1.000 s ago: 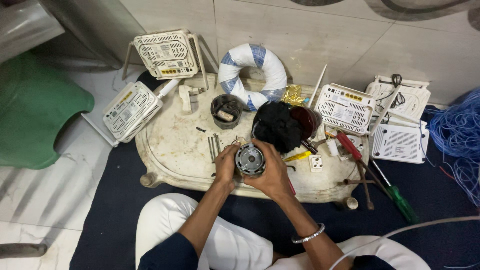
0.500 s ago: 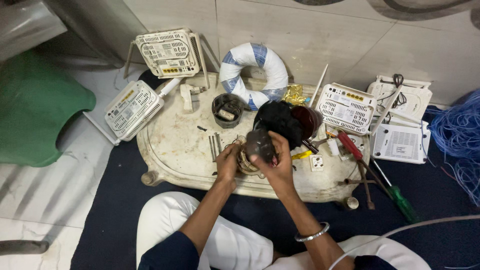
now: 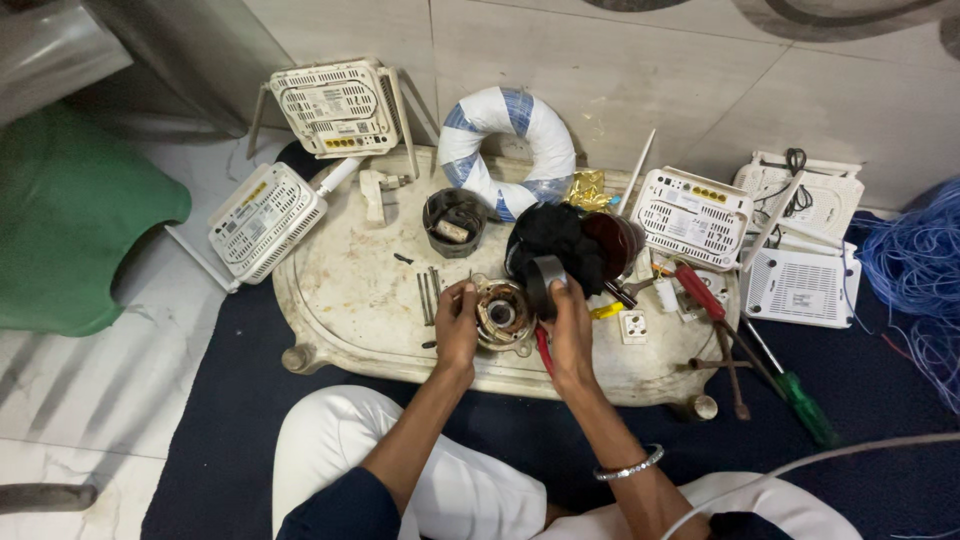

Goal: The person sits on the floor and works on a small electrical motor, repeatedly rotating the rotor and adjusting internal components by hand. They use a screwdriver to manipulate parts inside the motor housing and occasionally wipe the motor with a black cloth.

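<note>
My left hand (image 3: 457, 326) grips a small round motor body (image 3: 503, 316), whose copper windings and centre hole face up. My right hand (image 3: 571, 332) holds a dark round end cover (image 3: 545, 283) tilted just to the right of the motor, touching or nearly touching its rim. Both rest low over a stained white oval tray (image 3: 345, 290) in front of my knees. A red-handled tool (image 3: 542, 350) lies under my right hand.
On the tray lie thin metal rods (image 3: 430, 296), a dark cup (image 3: 455, 220), a black cloth bundle (image 3: 565, 245) and a white-blue ring (image 3: 510, 150). White router boxes (image 3: 265, 220) (image 3: 692, 215) surround it. Screwdrivers (image 3: 790, 385) lie right, with blue cable (image 3: 920, 270) and a green stool (image 3: 70, 220) farther out.
The motor was held whole in both hands, dark cover up. My right hand has pulled the cover off to the right, which exposes the windings in the body held by my left hand.
</note>
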